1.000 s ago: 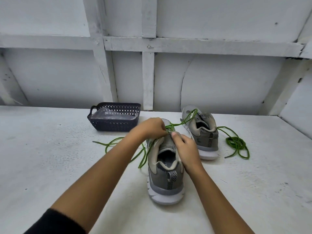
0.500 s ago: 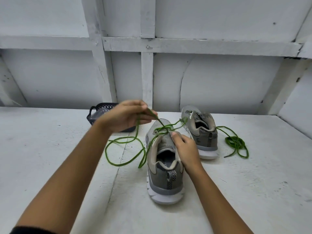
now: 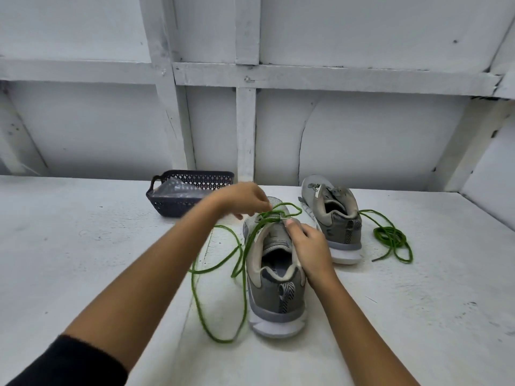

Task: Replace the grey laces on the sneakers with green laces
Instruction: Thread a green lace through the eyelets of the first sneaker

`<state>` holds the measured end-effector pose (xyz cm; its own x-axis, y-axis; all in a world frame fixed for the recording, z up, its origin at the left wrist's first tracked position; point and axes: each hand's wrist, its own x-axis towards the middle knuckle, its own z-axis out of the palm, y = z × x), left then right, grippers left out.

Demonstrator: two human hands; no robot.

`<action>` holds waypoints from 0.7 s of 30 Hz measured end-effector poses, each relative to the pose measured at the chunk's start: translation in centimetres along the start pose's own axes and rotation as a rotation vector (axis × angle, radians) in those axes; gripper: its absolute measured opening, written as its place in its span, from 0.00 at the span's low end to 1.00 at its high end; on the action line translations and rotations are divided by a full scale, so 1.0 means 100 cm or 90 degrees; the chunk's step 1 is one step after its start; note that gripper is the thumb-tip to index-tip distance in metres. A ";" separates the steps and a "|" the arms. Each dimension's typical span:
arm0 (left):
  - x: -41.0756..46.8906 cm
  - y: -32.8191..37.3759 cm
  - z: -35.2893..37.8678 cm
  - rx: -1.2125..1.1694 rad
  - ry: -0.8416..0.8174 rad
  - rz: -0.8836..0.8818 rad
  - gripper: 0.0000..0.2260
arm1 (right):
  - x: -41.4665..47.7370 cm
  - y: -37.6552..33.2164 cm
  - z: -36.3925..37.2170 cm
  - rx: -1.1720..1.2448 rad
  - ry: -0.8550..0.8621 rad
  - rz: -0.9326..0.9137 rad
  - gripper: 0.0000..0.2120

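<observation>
Above the near sneaker's (image 3: 274, 288) toe, the left hand (image 3: 245, 197) has its grip pinched on the green lace (image 3: 223, 341); the right hand's (image 3: 309, 249) grip is clamped on that sneaker's tongue; the lace trails left of it on the table (image 3: 83, 246)

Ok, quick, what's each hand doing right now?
Left hand: fingers curled by the green lace, blurred; grip cannot be told.
Right hand: holds the near sneaker at its eyelet edge.

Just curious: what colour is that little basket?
Dark navy-grey basket, clearest in the head view.
</observation>
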<state>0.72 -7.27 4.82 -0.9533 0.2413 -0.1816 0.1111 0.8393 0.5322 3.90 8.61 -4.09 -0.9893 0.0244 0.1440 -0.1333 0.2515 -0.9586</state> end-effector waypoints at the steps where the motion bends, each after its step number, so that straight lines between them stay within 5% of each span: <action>1: 0.008 0.007 0.008 0.044 0.002 -0.014 0.15 | 0.000 0.000 0.000 0.000 -0.003 0.002 0.21; 7: 0.033 0.006 0.032 0.153 0.098 -0.049 0.11 | -0.001 0.000 0.002 -0.005 -0.004 0.006 0.21; 16: -0.016 0.001 -0.001 -0.219 0.021 0.025 0.06 | -0.002 -0.003 -0.002 -0.011 0.011 0.015 0.18; 21: -0.046 -0.008 -0.017 -0.396 -0.103 0.182 0.03 | -0.002 -0.004 -0.002 -0.007 0.019 0.026 0.20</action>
<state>4.58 -9.91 6.61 -0.8516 0.5207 -0.0599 0.1230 0.3096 0.9429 4.13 8.72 -3.65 -0.9918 0.0633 0.1114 -0.0913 0.2601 -0.9612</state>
